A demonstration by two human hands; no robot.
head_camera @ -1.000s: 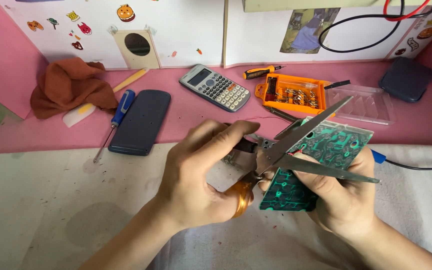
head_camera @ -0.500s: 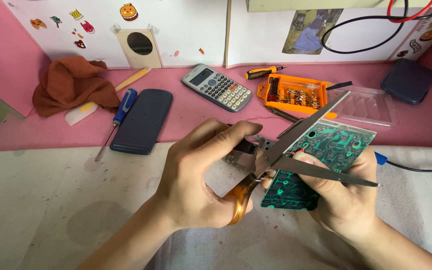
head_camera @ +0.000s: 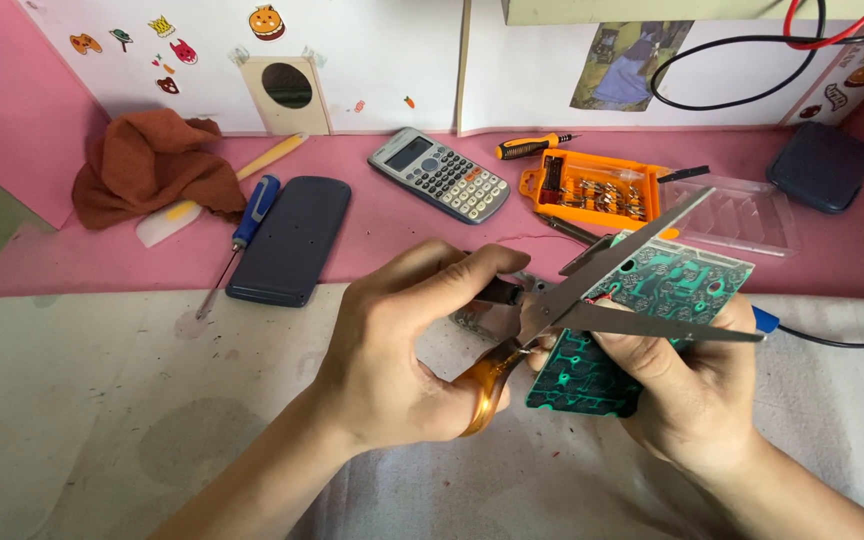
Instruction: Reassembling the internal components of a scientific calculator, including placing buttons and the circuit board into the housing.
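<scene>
Open scissors (head_camera: 592, 300) are held in the left hand (head_camera: 402, 360), grip closed through the orange handles. A green board (head_camera: 642, 320) is gripped by the right hand (head_camera: 692, 400), above the bench (head_camera: 102, 420). The fingers (head_camera: 642, 355) under the lower blade could be cut, if the blades slip.

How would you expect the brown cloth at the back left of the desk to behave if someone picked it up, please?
The brown cloth lies crumpled in soft folds, so it would probably droop limply. It looks light and unlikely to roll or slide.
</scene>
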